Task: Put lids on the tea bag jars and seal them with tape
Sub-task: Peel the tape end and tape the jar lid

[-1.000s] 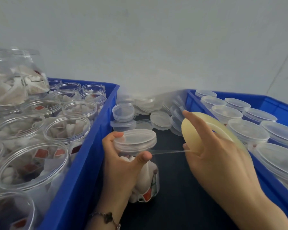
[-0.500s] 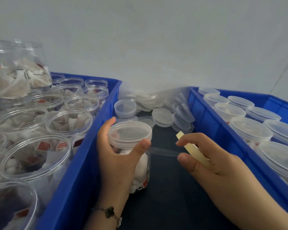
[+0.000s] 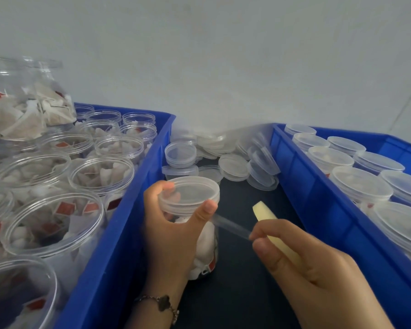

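My left hand point(image 3: 170, 236) grips a clear tea bag jar point(image 3: 205, 245) just under its translucent lid point(image 3: 190, 194), thumb pressed against the lid's rim. My right hand point(image 3: 301, 264) holds a yellowish roll of clear tape point(image 3: 265, 214), seen edge-on between fingers and thumb. A strip of clear tape point(image 3: 230, 226) stretches from the roll to the jar's neck beside my left thumb. The jar stands on the dark surface point(image 3: 235, 293) between two blue bins.
The left blue bin point(image 3: 119, 233) holds several open jars of tea bags point(image 3: 55, 224). The right blue bin point(image 3: 318, 205) holds several lidded jars point(image 3: 361, 186). Loose lids point(image 3: 233, 167) lie piled at the back, against the white wall. A large tea bag container point(image 3: 26, 100) stands far left.
My right hand has turned the tape roll from face-on to edge-on and dropped lower. The jar has shifted slightly left, with the tape strip still stretched to it.
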The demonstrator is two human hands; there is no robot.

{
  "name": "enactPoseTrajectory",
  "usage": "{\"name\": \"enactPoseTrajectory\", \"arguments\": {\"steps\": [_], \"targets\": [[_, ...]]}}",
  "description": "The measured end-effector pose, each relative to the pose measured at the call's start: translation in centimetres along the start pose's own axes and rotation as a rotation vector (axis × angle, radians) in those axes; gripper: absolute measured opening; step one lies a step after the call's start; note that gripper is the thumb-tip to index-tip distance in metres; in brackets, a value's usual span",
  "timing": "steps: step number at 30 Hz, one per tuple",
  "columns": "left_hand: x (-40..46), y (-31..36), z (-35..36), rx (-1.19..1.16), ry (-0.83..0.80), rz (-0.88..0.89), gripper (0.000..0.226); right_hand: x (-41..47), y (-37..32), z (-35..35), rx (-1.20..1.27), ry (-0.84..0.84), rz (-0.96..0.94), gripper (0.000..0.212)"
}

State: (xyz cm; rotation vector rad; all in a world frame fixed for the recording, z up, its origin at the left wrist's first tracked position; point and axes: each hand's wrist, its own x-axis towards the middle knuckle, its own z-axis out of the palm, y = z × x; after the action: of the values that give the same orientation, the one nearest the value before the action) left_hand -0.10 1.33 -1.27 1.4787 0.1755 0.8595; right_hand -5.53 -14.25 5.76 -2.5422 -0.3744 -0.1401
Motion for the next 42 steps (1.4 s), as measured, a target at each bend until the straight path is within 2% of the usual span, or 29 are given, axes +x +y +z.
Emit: {"name": "enactPoseTrajectory", "arguments": {"steps": [4,6,13,16,20,22,25,27,30,32,34,36,42], "targets": [[0.0,0.4,-0.4,-0.05,0.039,-0.03,0.062,1.5,1.1,0.0,-0.015,0.137,0.01,0.043],[-0.1,0.6,-0.4,-0.077,-0.013,-0.04,0.062,3.2,2.0,-0.1,0.031,0.154,0.024,0.04],[0.4,0.8,-0.4,-0.145,-0.178,-0.106,0.06,7.6,3.9,0.3,0.325,-0.047,0.018,0.019],[0.7,0.4,-0.6,-0.16,-0.255,-0.139,0.062,8.3,4.1,0.7,0.438,-0.071,0.019,0.016],[0.9,-0.1,-0.8,-0.214,-0.401,-0.256,0.063,8.7,4.6,1.5,0.459,-0.139,-0.039,0.021],[0.5,-0.4,-0.8,-0.287,-0.466,-0.346,0.071,8.4,4.6,1.5,0.532,-0.248,-0.059,0.03],[0.1,-0.7,-0.7,-0.24,-0.491,-0.425,0.104,8.1,4.8,1.1,0.541,-0.337,-0.066,0.036],[0.1,-0.6,-0.4,-0.142,-0.454,-0.367,0.106,8.0,4.6,0.8,0.569,-0.302,-0.044,0.027],[0.3,-0.2,-0.2,-0.033,-0.3,-0.232,0.078,7.7,3.9,1.1,0.647,-0.223,0.013,0.017],[0.5,-0.1,-0.3,-0.056,-0.262,-0.205,0.071,7.3,3.3,1.8,0.615,-0.139,0.004,0.015],[0.5,0.5,-0.3,-0.048,-0.306,-0.172,0.068,6.7,2.6,2.6,0.551,-0.048,-0.029,0.018],[0.4,0.9,-0.3,0.022,-0.317,-0.109,0.075,6.3,2.2,2.8,0.535,-0.022,-0.048,0.025],[0.4,0.6,-0.5,-0.01,-0.301,-0.053,0.066,5.9,3.4,1.1,0.348,-0.151,-0.21,0.055]]}}
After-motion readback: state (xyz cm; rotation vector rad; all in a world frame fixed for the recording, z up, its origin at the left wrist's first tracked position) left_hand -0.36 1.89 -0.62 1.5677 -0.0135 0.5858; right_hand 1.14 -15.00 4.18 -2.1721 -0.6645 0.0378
